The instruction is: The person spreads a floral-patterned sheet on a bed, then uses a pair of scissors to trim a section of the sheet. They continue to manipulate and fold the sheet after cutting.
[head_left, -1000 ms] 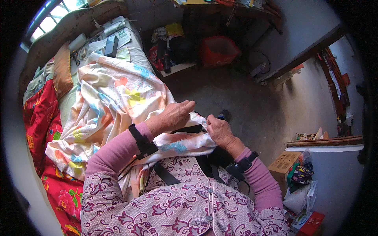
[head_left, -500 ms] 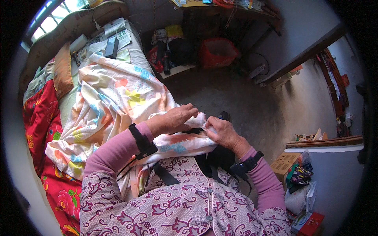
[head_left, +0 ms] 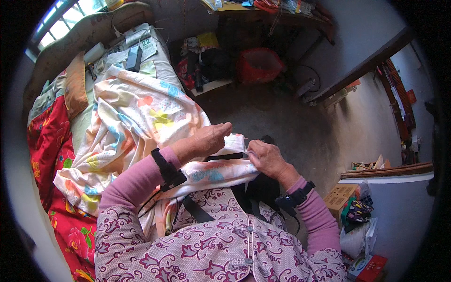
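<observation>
A large white cloth point(head_left: 155, 113) with peach, yellow and blue patches spreads from the bed across my lap. My right hand point(head_left: 268, 160) is closed at the cloth's edge, pinching a fold between thumb and fingers. Just to its left, my left hand point(head_left: 206, 140) is raised a little over the cloth with its fingers pressed together. Whatever its fingertips hold, if anything, is too small to make out. Between the hands a dark gap shows below a lifted strip of the cloth. Black bands with small devices circle both my wrists.
To the left is the bed with a red flowered quilt point(head_left: 51, 155), an orange pillow point(head_left: 75, 87), a phone point(head_left: 134, 58) and a flashlight point(head_left: 91, 71). A red bin point(head_left: 260, 66) stands on the floor ahead. At right are a cardboard box point(head_left: 339, 197) and bags point(head_left: 355, 237).
My left hand has risen slightly and turned, its fingers drawn together and away from the cloth. My right hand keeps its pinch on the edge, shifted very little.
</observation>
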The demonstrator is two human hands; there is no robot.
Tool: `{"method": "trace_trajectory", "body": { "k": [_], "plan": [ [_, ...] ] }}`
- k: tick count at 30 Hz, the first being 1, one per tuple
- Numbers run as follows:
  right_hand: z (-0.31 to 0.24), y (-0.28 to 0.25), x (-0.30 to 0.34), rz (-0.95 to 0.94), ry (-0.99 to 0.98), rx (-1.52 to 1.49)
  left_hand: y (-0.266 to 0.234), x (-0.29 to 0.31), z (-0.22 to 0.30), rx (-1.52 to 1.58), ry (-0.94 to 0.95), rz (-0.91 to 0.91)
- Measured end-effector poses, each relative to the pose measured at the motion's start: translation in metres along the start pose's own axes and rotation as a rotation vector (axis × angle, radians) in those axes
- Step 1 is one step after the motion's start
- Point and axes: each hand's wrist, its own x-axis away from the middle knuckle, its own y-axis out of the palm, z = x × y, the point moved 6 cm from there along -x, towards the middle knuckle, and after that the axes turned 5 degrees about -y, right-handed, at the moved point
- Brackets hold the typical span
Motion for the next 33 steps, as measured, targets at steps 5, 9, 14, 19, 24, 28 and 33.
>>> {"method": "trace_trajectory", "body": {
  "k": [5,9,14,19,24,28,33],
  "plan": [
    [0.0,-0.005,-0.002,0.07,0.006,-0.085,0.024,-0.002,0.01,-0.192,0.15,-0.04],
    [-0.001,-0.01,0.001,0.105,-0.007,-0.05,0.025,-0.012,0.002,-0.062,0.057,-0.005],
    [-0.005,0.0,0.001,-0.071,0.006,0.204,0.004,-0.005,0.009,-0.245,0.012,0.037],
    [-0.002,0.01,-0.004,-0.233,0.124,0.272,-0.004,0.0,0.014,-0.699,0.05,0.037],
    [-0.014,0.009,-0.002,-0.099,-0.041,0.223,0.001,-0.003,-0.003,-0.77,0.077,0.014],
    [-0.017,0.018,-0.002,-0.09,-0.066,0.199,-0.007,0.008,-0.003,-0.721,0.263,0.234],
    [-0.008,0.025,-0.004,-0.126,0.088,0.194,-0.013,0.006,-0.005,-0.359,0.2,0.288]
  ]
}}
